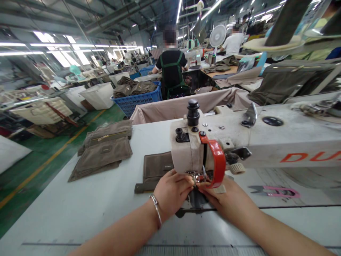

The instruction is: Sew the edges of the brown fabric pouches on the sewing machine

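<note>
- L hand [172, 190], silver bangle on wrist, sits at the needle area of the off-white industrial sewing machine [239, 142]; fingers curled in, tips pinched together at the metal presser-foot parts. What they pinch is too small to tell.
- R hand [222, 199] comes in from the right, just under the red curved plastic finger guard [217, 161]; fingertips meet L fingertips at the needle. Grip closed or loose: cannot tell, guard hides the tips.
- Both hands together, touching or nearly so, directly below machine head.
- Flat olive-brown fabric panel w/ small label patch [156, 169] lies on the pale grey worktable [80, 206], partly under machine head, just behind L hand. L hand rests over its near edge.
- Stack of olive-brown zip-fronted fabric pieces [105, 147] further left on same table, well apart from hands.
- Pink-handled thread snips [277, 192] on table to the right of R hand, near but not touched.
- Black thread-tension knob [193, 112] stands upright on top of machine head.
- Background: blue plastic crate of brown fabric [138, 96]; person in black top w/ green apron straps [172, 67], back turned, at another station; white pedestal fan [217, 35] beyond.
</note>
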Tool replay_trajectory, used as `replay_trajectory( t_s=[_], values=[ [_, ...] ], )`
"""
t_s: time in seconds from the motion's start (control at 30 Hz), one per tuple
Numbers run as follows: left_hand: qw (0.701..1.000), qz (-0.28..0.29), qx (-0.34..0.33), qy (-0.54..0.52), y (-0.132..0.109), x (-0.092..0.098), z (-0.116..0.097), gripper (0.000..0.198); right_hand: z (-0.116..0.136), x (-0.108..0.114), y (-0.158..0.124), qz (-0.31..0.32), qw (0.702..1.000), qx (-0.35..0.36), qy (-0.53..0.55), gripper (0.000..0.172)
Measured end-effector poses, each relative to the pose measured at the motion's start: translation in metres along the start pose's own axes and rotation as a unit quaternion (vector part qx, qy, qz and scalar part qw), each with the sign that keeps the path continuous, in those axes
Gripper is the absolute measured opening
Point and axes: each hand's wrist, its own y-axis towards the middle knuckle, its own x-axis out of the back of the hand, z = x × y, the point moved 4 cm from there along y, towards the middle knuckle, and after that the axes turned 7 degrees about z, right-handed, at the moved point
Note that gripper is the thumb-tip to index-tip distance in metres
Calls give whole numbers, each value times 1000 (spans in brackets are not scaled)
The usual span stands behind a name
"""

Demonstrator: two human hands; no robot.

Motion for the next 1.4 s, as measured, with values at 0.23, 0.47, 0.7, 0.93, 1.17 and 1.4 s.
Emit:
replay_trajectory(
  t_s=[0.23,0.47,0.7,0.93,1.17,1.4],
  values=[
    [1000,-3,25,5,2,-4,9,8,-6,-8,0,27,999,-39,-3,20],
    [999,10,45,10,2,-5,11,9,-6,-7,2,21,999,-40,-2,18],
    [998,19,55,5,3,-6,12,8,-3,-3,4,11,999,-47,6,17],
    [998,13,58,-2,3,-6,13,8,-3,-4,4,10,999,-53,4,18],
    [998,20,53,-19,2,-3,8,8,1,-1,4,3,998,-54,18,18],
    [996,36,78,-19,2,-9,13,8,-1,-6,1,-3,998,-48,42,19]
  ],
)
